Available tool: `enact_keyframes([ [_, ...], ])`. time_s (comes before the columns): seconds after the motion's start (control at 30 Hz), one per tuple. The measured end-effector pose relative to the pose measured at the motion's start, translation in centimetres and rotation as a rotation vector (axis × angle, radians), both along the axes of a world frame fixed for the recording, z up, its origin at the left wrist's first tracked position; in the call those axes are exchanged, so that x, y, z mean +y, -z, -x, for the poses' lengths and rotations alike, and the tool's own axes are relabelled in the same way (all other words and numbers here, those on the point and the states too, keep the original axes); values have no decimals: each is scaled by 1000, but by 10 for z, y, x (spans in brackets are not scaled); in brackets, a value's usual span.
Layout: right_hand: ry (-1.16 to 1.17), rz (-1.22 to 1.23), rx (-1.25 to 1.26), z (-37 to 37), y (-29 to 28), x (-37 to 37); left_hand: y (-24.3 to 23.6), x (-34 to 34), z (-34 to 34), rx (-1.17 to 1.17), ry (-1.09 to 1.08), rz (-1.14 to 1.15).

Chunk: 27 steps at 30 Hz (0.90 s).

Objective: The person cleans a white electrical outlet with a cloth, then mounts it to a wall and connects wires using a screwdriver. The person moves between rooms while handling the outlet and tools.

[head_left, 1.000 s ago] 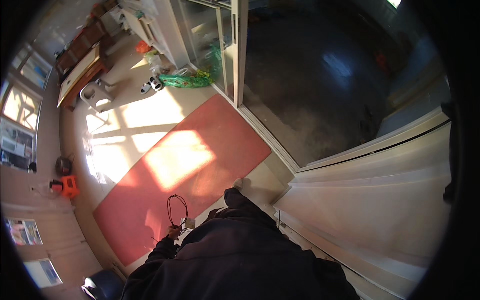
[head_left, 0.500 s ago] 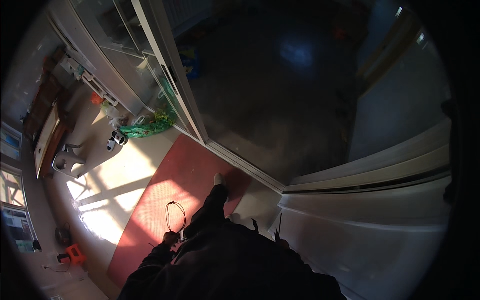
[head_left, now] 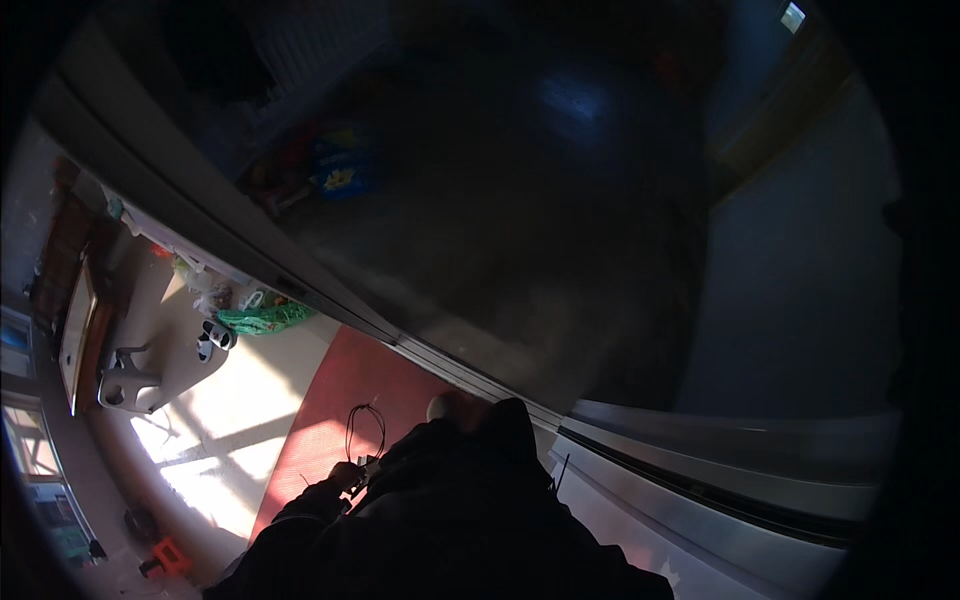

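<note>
My left hand (head_left: 345, 476), low in the picture left of my body, is closed on a thin dark cable. A loop of the cable (head_left: 365, 430) stands up above the fingers, over the red mat (head_left: 345, 380). A small pale piece is beside the fingers, too dark to make out. My right hand is hidden beyond my dark sleeve and body. A thin black pointed thing (head_left: 562, 475) sticks up at my right side; what it belongs to cannot be seen.
A sliding-door track (head_left: 470, 378) runs before my feet, with a dark room beyond it. White panels flank me on the right. Leftward are a grey plastic stool (head_left: 128, 382), shoes (head_left: 214, 340), a green plastic bag (head_left: 265, 318) and an orange-red object (head_left: 170, 556).
I have stepped closer to the doorway, and more of the dark room shows. The mat and the things on the left shifted in view. The cable remains in my left hand.
</note>
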State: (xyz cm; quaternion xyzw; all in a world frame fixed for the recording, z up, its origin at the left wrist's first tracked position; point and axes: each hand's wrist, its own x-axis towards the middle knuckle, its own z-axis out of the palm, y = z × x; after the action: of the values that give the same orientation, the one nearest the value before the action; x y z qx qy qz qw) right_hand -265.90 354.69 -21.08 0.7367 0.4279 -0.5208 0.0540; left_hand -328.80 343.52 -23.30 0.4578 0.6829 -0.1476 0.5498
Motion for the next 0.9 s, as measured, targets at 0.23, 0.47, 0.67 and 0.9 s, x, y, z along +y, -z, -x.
enact_keyframes([
  [0.23, 168, 133, -11, -20, -1, 49, 1, 106, -34, 43, 697, -448],
  [0.47, 42, 363, 30, -76, 29, 151, -38, 296, -97, 5, 127, -180],
  [0.67, 32, -132, 39, -188, 50, 314, -75, 485, -156, -45, -215, -143],
  [0.9, 730, -62, 42, -249, 7, 501, -57, 712, -192, -132, -584, -172],
])
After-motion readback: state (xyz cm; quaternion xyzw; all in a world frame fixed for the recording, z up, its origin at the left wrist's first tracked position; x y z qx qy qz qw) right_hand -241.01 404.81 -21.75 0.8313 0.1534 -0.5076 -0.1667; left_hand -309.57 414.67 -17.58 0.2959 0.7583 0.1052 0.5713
